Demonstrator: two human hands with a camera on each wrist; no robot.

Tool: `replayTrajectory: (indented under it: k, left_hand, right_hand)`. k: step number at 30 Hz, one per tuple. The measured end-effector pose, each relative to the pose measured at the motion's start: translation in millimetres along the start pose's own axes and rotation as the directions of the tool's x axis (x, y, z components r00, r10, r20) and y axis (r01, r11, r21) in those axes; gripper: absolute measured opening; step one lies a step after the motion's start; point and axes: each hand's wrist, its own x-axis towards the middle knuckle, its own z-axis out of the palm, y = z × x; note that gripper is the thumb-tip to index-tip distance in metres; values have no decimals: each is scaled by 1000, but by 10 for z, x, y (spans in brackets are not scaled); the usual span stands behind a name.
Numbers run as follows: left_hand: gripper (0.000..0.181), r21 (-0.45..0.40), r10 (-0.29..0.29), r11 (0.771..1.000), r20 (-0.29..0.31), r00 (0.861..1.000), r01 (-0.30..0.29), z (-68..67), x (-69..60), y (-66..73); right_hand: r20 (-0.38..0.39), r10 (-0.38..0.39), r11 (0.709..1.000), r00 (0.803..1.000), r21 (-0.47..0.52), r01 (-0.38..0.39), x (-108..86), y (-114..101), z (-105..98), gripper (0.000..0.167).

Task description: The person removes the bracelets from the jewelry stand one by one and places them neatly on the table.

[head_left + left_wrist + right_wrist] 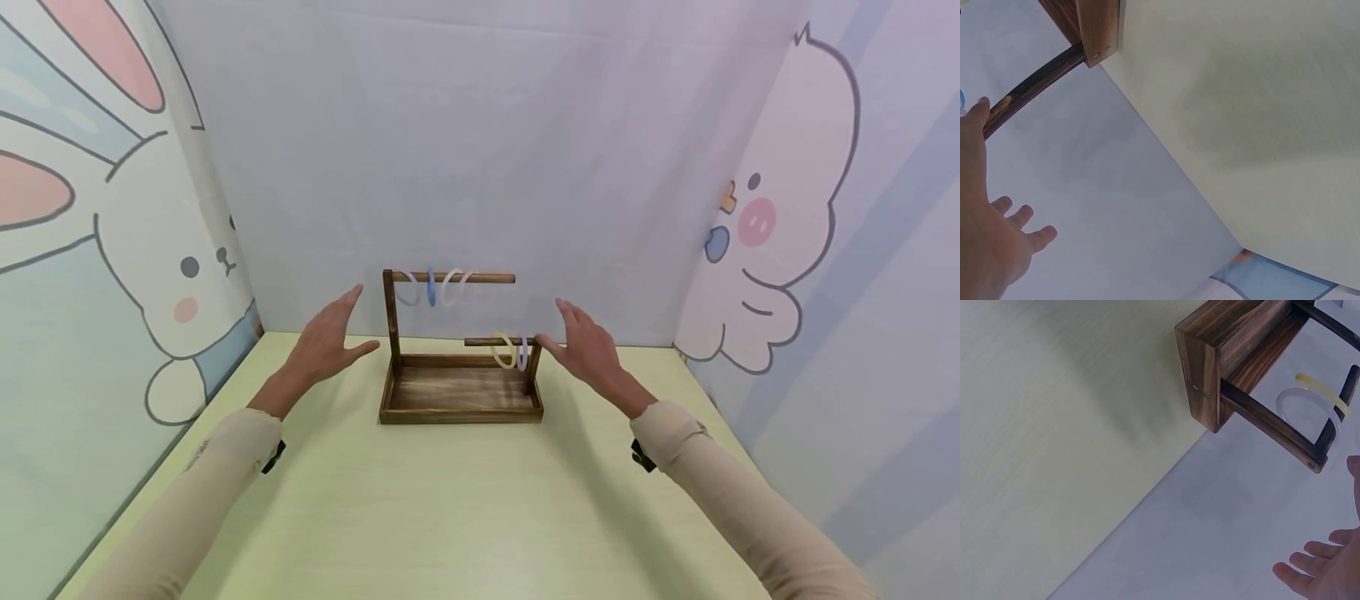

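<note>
Between opposing fingers (346, 306), a wooden rack (459, 388)

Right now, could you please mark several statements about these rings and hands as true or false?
1. The yellow ring hangs on the lower bar. True.
2. The blue ring hangs on the upper bar. True.
3. The yellow ring hangs higher than the blue ring. False: it hangs lower.
4. The left hand and right hand hold no ring. True.
5. The lower bar carries more rings than the upper bar. False: it carries fewer.

A pale yellowish table (450, 500) carries a brown wooden rack (461, 390).
</note>
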Motion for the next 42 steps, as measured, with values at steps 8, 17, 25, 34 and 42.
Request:
replayTrajectory:
  k: [8,17,25,34,42]
  left_hand:
    - [108,-80,-52,995,44,998,55,-6,52,54]
    - [105,-190,-48,980,30,998,53,-7,149,70]
    - [103,-246,-16,969,-20,1000,11,-1,192,134]
    - [97,-294,36,954,-87,996,-60,1,289,195]
    - [93,-334,53,938,-128,990,-93,32,356,197]
  right_hand:
    - [25,-2,1000,1000,23,1,55,-117,-30,83]
    - [-32,-70,997,997,31,71,115,-282,-12,78]
    - [-52,-123,991,991,39,125,142,-431,9,74]
    - [-94,-159,985,983,48,164,196,-610,40,71]
    - [-96,-138,980,986,130,150,278,-736,107,66]
